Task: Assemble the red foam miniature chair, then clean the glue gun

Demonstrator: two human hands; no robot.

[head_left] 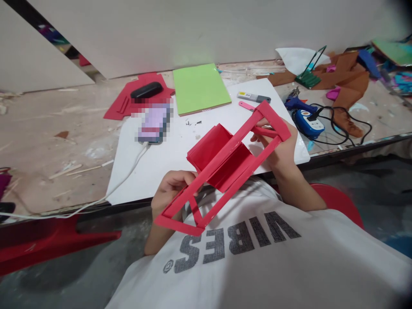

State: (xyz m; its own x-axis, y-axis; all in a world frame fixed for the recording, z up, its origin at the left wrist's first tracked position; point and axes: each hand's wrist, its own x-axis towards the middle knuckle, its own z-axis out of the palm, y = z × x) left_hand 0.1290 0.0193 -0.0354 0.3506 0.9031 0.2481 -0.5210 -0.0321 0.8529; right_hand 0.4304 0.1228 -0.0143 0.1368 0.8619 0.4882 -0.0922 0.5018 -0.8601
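Observation:
A red paper frame [231,148] with a folded red box part [209,146] in its middle is held slantwise above the table's front edge, close to my chest. My left hand [174,186] is closed on its lower left end, with some fingertips hidden behind the red strip. At the upper right end, my right hand [277,146] grips the frame from behind, its fingers partly covered by the red bars. Just beyond that end lie a grey utility knife [253,97] and a pink-handled tool [246,105], partly hidden by the frame.
On the white board [128,167] lie a green pad [201,90] and a blurred phone [154,124] with a white cable [128,174]. A black case [146,90] rests on red sheets [116,107]. At right are a blue glue gun [298,104], a blue power socket [309,124] and brown pieces [350,90].

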